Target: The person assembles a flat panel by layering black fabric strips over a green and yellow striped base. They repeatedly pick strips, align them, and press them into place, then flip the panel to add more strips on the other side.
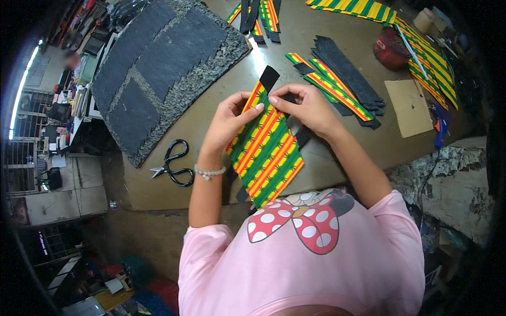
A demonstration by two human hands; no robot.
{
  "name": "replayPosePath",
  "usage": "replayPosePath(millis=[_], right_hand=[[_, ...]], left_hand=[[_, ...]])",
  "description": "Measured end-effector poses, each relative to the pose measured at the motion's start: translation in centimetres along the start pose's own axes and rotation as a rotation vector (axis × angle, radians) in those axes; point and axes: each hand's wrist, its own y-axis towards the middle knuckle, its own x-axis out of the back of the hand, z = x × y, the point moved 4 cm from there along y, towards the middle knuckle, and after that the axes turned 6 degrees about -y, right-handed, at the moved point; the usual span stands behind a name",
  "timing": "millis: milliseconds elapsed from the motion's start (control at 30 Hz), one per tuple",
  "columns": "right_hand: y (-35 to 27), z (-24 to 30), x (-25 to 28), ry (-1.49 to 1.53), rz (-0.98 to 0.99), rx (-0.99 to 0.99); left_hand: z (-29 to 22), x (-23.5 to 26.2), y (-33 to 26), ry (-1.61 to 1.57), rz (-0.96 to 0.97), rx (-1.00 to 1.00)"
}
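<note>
A patterned piece (269, 160) with green, yellow and red stripes and dark leaf shapes lies in front of me, near the table's front edge. My left hand (225, 120) grips its left edge, the thumb lying on top. My right hand (310, 105) pinches its upper right edge, fingertips close to the left thumb. A black strip end (269, 78) sticks out beyond the top of the piece, and more black ends show under its right side. Left of my left forearm lie black-handled scissors (173, 165), their blades parted a little. What lies beneath the piece is mostly hidden.
A rough stone slab (232, 50) bearing dark flat pieces stands at the far left. Right of my hands lie striped strips (337, 89) and black strips (350, 73). Farther right are a red pot (390, 50), cardboard (408, 110) and long striped pieces (435, 58). More strips (270, 18) lie at the back.
</note>
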Motion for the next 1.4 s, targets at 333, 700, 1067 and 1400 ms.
replayPosePath(millis=[333, 700, 1067, 1400], right_hand=[[-0.4, -0.4, -0.6, -0.133, -0.155, 0.006], [-0.5, -0.3, -1.4, -0.284, -0.257, 0.174], [0.2, -3.3, -0.6, -0.133, -0.289, -0.075], [0.0, -1.6, 1.6, -1.213, -0.641, 0.036]], left_hand=[[1.0, -0.4, 0.1, 0.025, -0.061, -0.071], [0.9, -0.5, 0.7, 0.148, -0.074, -0.276], [0.8, -1.7, -0.2, 0.345, -0.032, -0.56], [3.3, 8.0, -5.6, -0.45, 0.077, -0.481]])
